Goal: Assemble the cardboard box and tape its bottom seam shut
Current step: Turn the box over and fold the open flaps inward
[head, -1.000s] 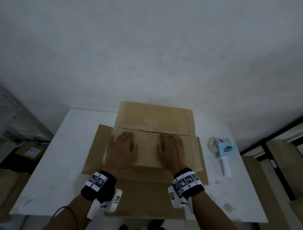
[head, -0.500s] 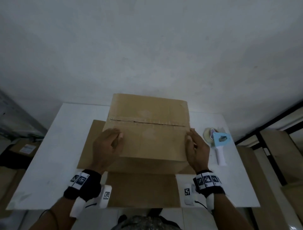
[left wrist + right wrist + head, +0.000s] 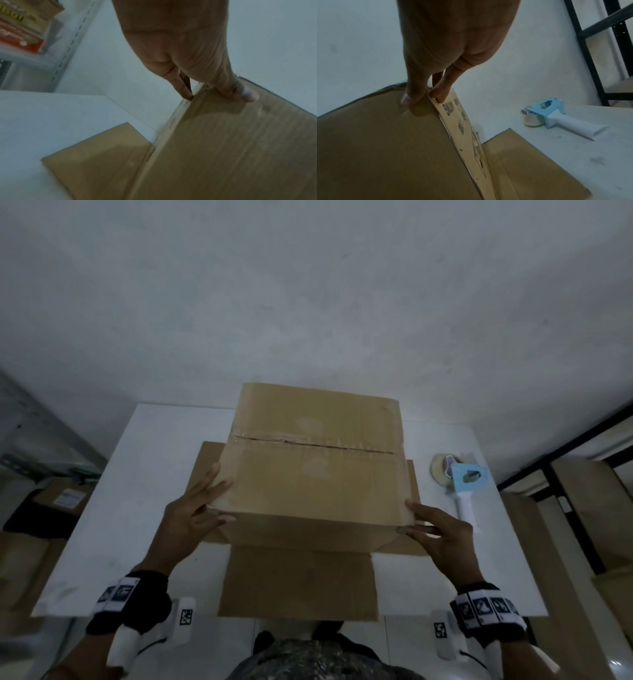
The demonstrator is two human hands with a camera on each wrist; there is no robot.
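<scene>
Left hand (image 3: 191,517) fingers (image 3: 184,93) pinch the box (image 3: 315,474) at its near left corner; right hand (image 3: 442,534) fingers (image 3: 440,94) pinch its near right corner. Box mid-surface (image 3: 137,491), flaps splayed. Right of the box, apart: tape gun (image 3: 464,491).

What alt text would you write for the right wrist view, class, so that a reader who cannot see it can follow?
The right hand pinches the upper right edge of a brown cardboard box, thumb on the top face and fingers on the printed side. Beyond it a blue and white tape dispenser lies on the white table, beside a flap lying flat.
</scene>
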